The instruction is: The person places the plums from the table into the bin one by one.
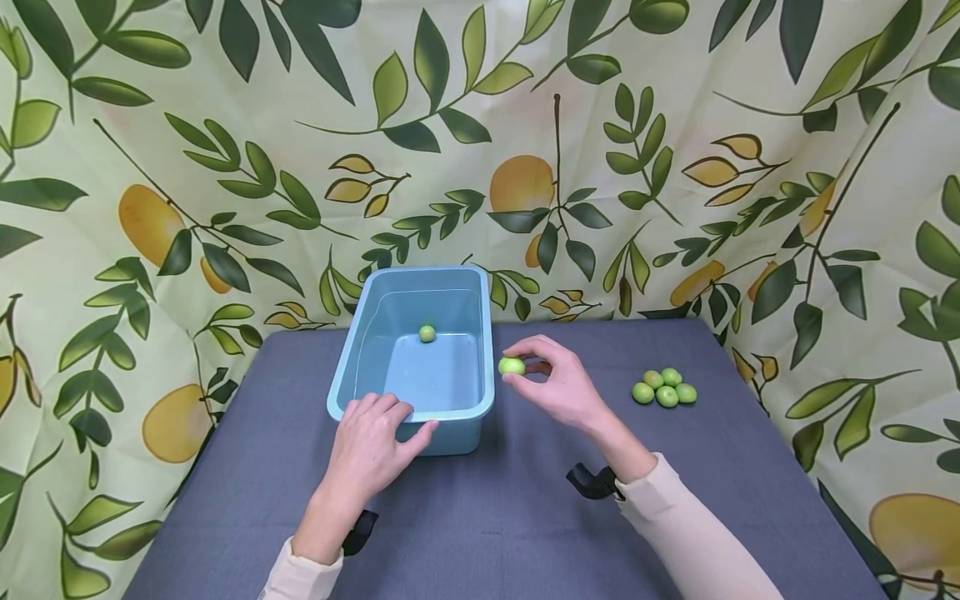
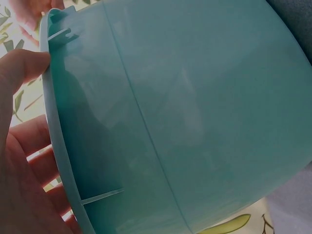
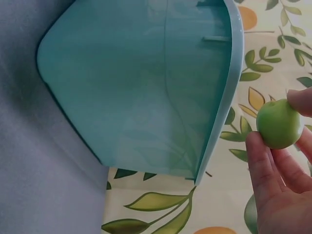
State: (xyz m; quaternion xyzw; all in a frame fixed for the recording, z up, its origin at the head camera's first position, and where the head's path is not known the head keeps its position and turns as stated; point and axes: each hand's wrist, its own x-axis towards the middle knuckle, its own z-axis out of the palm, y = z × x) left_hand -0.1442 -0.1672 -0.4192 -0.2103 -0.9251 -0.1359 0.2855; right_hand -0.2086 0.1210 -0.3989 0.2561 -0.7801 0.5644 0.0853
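Observation:
My right hand (image 1: 553, 379) pinches a small round green fruit (image 1: 512, 366) between thumb and fingers, just outside the right rim of a light-blue plastic basin (image 1: 486, 350). The right wrist view shows the same smooth fruit (image 3: 279, 124) at the fingertips, apart from the basin wall (image 3: 131, 87). My left hand (image 1: 369, 446) holds the basin's near rim at its left corner. In the left wrist view the thumb lies on the rim (image 2: 54, 112) and the other fingers reach over it, their tips hidden. One green fruit (image 1: 427, 333) lies on the basin floor, toward the far end.
Several more green fruits (image 1: 664, 388) sit in a tight cluster at the right of the table. A dark grey-blue cloth (image 1: 480, 533) covers the table. Behind it hangs a curtain (image 1: 645, 275) printed with leaves and orange fruit.

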